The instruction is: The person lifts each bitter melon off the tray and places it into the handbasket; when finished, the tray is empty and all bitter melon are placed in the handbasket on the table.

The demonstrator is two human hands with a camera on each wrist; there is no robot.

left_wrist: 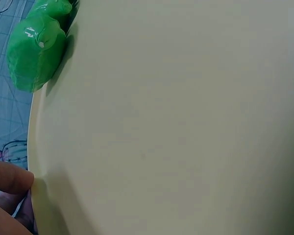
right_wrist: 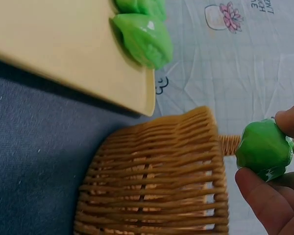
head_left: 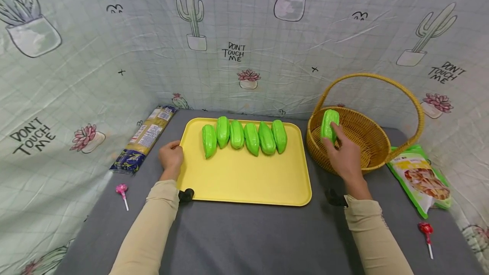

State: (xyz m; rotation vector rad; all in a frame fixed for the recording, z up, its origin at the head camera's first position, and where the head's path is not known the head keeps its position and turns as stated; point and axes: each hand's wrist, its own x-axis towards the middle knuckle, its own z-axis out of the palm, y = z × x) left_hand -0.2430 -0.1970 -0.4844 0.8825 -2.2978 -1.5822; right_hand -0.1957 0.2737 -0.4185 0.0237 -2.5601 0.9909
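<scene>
My right hand [head_left: 345,154] pinches a green star fruit [head_left: 329,125] between thumb and fingers, over the left side of the wicker basket [head_left: 313,150]. In the right wrist view the ridged end of this star fruit [right_wrist: 264,149] shows beside the basket's rim. My left hand [head_left: 171,156] grips the left rim of a yellow tray [head_left: 244,181], its fingertips at the edge in the left wrist view. Several more green star fruits [head_left: 237,134] lie side by side in a row along the tray's far half.
A noodle packet [head_left: 145,137] lies left of the tray, with a pink lollipop [head_left: 122,189] nearer. Right of the basket are a green-and-white food bag [head_left: 422,177] and a red lollipop [head_left: 425,228]. The basket's tall handle [head_left: 416,101] arches over it. A printed cloth wall [head_left: 244,20] closes off the back.
</scene>
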